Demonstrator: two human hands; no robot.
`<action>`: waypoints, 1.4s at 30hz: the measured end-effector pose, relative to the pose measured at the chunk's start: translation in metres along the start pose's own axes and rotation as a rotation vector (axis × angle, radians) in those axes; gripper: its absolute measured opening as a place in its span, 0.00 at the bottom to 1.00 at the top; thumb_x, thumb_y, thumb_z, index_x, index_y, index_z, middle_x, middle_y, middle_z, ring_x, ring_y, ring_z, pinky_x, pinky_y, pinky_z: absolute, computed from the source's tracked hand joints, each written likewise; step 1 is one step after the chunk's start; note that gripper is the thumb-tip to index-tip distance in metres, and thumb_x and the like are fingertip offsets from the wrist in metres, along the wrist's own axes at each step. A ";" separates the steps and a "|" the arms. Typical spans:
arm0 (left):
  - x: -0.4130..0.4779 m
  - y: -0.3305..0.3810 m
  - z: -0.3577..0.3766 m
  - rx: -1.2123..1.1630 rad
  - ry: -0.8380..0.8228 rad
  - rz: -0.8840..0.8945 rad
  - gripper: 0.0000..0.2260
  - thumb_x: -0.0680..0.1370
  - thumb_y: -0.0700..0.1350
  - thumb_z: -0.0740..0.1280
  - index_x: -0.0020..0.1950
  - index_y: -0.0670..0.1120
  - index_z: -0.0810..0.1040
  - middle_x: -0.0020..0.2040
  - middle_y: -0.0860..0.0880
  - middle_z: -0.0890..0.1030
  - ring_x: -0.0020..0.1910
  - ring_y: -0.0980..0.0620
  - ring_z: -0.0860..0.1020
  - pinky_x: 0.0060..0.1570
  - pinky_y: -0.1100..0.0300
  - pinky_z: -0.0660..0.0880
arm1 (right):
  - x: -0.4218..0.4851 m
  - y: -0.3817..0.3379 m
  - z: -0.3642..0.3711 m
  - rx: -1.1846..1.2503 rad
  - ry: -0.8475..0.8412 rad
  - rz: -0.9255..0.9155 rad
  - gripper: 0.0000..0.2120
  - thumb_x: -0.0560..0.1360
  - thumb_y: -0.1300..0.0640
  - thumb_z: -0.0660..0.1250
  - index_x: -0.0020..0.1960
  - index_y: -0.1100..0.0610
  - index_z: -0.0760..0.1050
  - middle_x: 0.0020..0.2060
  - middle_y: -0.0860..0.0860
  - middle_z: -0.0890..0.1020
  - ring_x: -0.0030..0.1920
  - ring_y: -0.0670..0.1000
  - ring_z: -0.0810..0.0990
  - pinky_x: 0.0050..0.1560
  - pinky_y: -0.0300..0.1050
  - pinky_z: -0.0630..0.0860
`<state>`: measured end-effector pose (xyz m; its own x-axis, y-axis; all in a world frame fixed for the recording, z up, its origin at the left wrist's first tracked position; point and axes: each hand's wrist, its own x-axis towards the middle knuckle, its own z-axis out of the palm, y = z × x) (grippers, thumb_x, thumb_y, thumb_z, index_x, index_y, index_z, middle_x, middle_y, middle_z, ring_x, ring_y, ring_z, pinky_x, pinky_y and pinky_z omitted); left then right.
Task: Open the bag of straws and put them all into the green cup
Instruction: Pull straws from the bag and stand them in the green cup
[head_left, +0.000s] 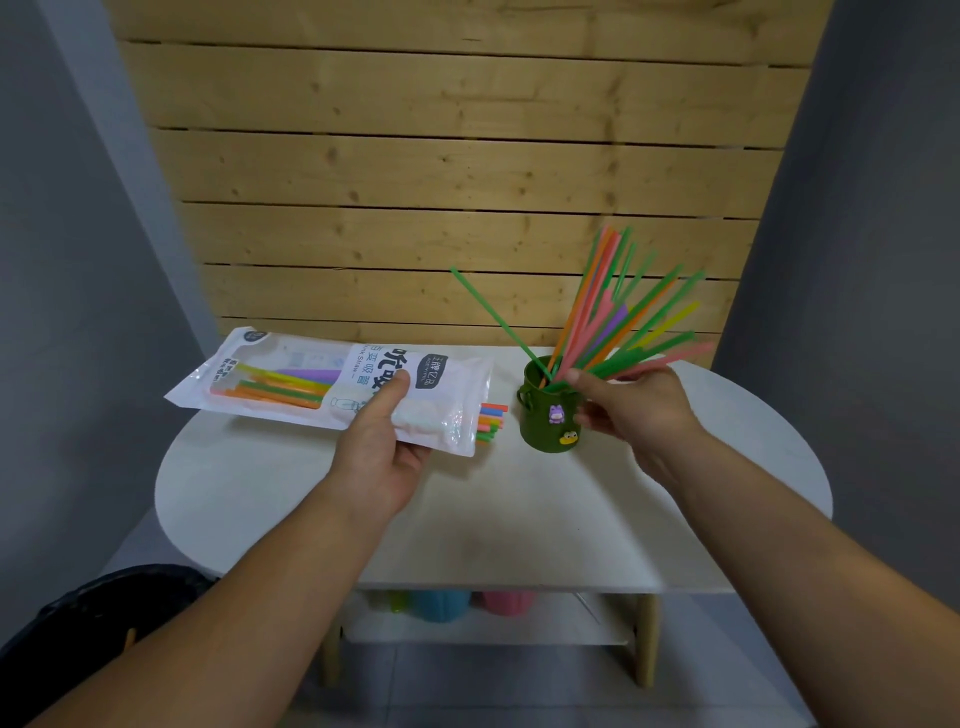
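**Straws half moved: bag in the left hand, cup at the right**

While the left hand (382, 441) keeps its grip clamped on the bag of straws (332, 384), thumb on the printed face and fingers underneath, the bag is held just above the far left part of the surface (498, 519), its open mouth turned toward the cup. Several straw ends (491, 422) in orange, blue, pink and green stick out of that mouth, and more show through the clear window at the bag's far end.

Just right of the bag's mouth the green cup (548, 415) stands upright near the far edge, two small cartoon stickers on its side. A fan of straws (613, 322) leans out of it toward the right; one green straw tilts the other way. The right hand (631, 405) has its grip closed around the lower stems of that fan, right beside the cup's rim, with lower fingers against the cup's wall.

White and rounded, the surface sits before a wall of pale wooden planks (467, 171) flanked by grey. A lower shelf (488, 623) holds blue and pink items, too blurred to identify.
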<state>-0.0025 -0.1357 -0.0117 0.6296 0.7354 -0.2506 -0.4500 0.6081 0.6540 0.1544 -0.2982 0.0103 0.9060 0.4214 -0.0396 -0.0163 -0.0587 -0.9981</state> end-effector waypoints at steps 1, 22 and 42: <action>0.000 0.001 0.000 0.000 0.001 0.000 0.13 0.78 0.40 0.71 0.61 0.49 0.79 0.52 0.48 0.87 0.49 0.51 0.86 0.48 0.51 0.83 | -0.003 0.001 0.002 0.008 -0.035 0.075 0.14 0.69 0.60 0.78 0.51 0.64 0.80 0.41 0.57 0.82 0.38 0.56 0.82 0.39 0.50 0.84; -0.002 -0.001 0.003 0.042 -0.054 0.017 0.11 0.78 0.41 0.71 0.60 0.49 0.79 0.52 0.47 0.88 0.50 0.49 0.86 0.57 0.46 0.80 | -0.043 0.001 0.040 0.025 -0.362 0.055 0.06 0.74 0.60 0.74 0.48 0.61 0.83 0.35 0.53 0.83 0.35 0.49 0.81 0.41 0.44 0.82; 0.002 0.004 0.001 -0.026 -0.008 0.004 0.10 0.77 0.39 0.72 0.57 0.49 0.79 0.52 0.47 0.87 0.55 0.47 0.85 0.62 0.43 0.78 | -0.039 -0.005 0.029 -0.084 -0.268 -0.074 0.09 0.73 0.60 0.74 0.52 0.62 0.81 0.38 0.59 0.84 0.35 0.53 0.83 0.39 0.46 0.83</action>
<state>-0.0025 -0.1316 -0.0086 0.6326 0.7357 -0.2420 -0.4689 0.6126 0.6362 0.1072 -0.2880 0.0159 0.7589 0.6511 0.0106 0.0906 -0.0894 -0.9919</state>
